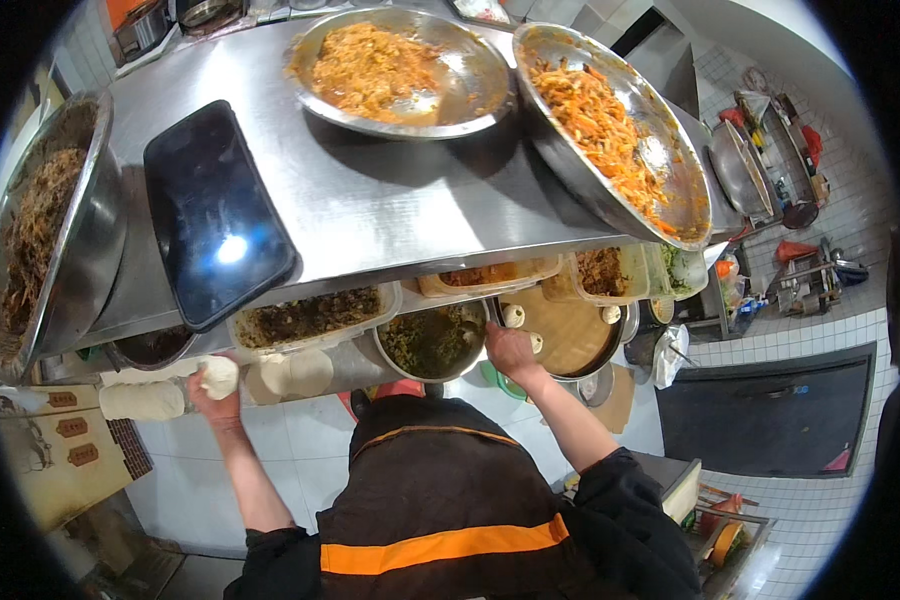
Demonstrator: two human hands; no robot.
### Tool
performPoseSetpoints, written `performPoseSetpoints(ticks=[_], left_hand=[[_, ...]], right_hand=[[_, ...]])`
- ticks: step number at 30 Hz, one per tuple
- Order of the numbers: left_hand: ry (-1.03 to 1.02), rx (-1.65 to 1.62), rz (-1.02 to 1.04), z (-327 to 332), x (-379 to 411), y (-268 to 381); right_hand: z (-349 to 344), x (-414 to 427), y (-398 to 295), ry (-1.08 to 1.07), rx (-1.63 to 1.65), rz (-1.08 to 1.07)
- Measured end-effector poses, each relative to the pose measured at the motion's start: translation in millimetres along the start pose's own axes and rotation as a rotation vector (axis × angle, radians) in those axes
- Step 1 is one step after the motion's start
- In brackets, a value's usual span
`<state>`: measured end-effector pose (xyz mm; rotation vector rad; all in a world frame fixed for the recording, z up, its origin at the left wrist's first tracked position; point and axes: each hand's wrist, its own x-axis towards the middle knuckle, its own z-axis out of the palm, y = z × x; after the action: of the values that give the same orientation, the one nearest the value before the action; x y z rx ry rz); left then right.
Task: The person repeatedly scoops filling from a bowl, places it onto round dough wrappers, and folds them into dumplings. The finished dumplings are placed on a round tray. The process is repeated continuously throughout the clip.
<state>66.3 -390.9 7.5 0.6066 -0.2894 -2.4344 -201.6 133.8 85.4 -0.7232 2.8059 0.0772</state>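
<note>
My left hand (216, 391) holds a round, flat dough wrapper (220, 377) above the front edge of the counter, beside a stack of dough wrappers (141, 401). More flat wrappers (296, 373) lie to its right. My right hand (511, 351) is between a steel bowl of dark green filling (433, 341) and a round pan (570, 337). Inside the pan sit several small filled buns (514, 316). Its fingertips are near the bowl's rim; whether they hold anything cannot be told.
A raised steel shelf (390, 199) carries a dark tablet (214, 217), two bowls of orange filling (412, 131) and a big bowl of brown shreds (94, 225). Plastic tubs of filling (311, 315) stand below its edge. A dark bowl (154, 349) is at the left.
</note>
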Motion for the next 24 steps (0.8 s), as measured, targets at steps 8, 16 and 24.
performPoseSetpoints(ticks=[8, 16, 24], left_hand=[[-0.271, 0.24, -0.546, -20, -35, -202], [-0.23, 0.648, -0.817, 42, -100, -276], [0.01, 0.4, -1.001, 66, -118, -279]], right_hand=[[8, 12, 7, -0.003, -0.058, -0.129], [83, -32, -13, -0.017, 0.533, 0.133], [114, -36, -17, 0.035, 1.075, 0.254]])
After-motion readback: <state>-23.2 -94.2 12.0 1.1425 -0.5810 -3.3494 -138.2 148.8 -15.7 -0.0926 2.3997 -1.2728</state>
